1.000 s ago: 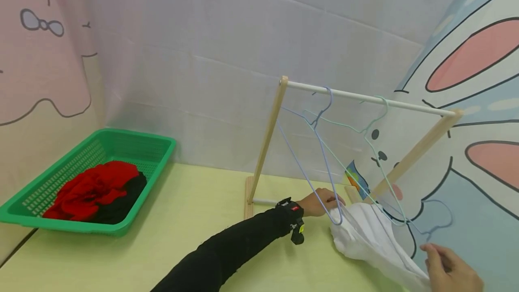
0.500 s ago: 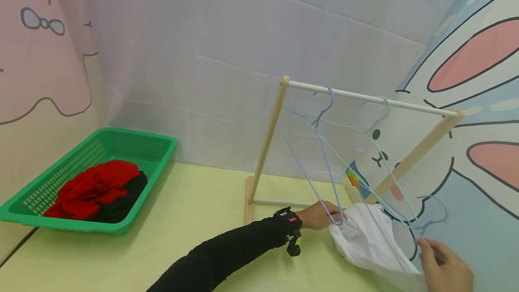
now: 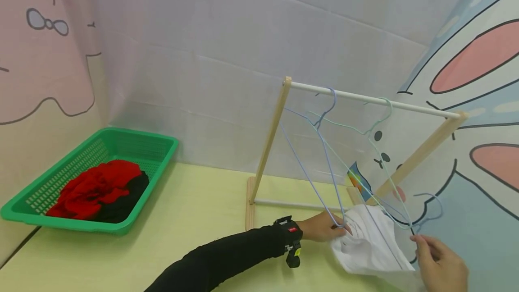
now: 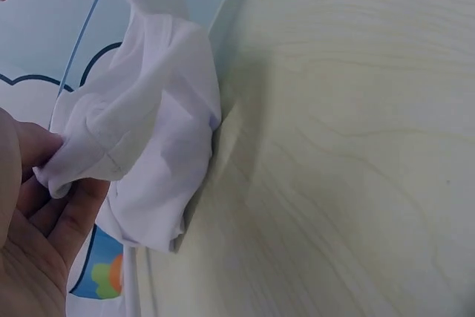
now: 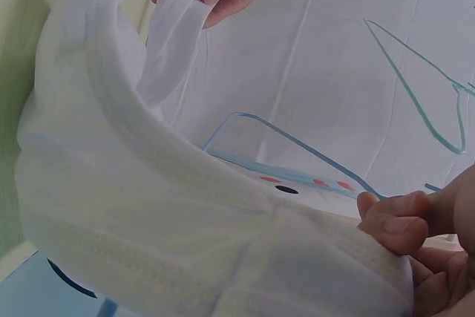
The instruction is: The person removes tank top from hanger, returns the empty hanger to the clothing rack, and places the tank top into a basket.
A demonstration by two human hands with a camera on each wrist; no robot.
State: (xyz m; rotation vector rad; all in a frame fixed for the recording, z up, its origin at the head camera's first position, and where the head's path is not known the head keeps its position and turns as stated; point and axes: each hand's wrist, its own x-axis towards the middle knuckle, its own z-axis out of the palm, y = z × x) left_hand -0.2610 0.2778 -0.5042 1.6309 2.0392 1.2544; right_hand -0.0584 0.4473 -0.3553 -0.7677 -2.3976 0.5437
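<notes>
A white garment (image 3: pixel 365 242) with a stitched hem is held up between both hands over the table. My left hand (image 3: pixel 324 227) pinches its far edge; in the left wrist view, thumb and fingers fold over the cloth (image 4: pixel 111 135). My right hand (image 3: pixel 442 260) grips the near edge, and in the right wrist view its fingertips (image 5: pixel 401 231) meet the end of a blue clothes hanger's arm (image 5: pixel 297 142). That hanger's hook (image 3: pixel 431 197) stands free above the right hand. One hanger arm overlaps the garment, whose opening faces the right wrist camera.
A drying rack with a white rail (image 3: pixel 365 98) stands behind, bearing a lilac hanger (image 3: pixel 302 163) and a mint-green hanger (image 3: pixel 346 166). The lilac hanger's lower end overlaps the left hand. A green basket (image 3: pixel 162 166) at left holds red cloth (image 3: pixel 97 188) and black cloth (image 3: pixel 125 202).
My right hand has moved left, bringing the blue hanger and near edge of the garment closer to the left hand. My left hand has shifted slightly right and down, and now pinches the edge.
</notes>
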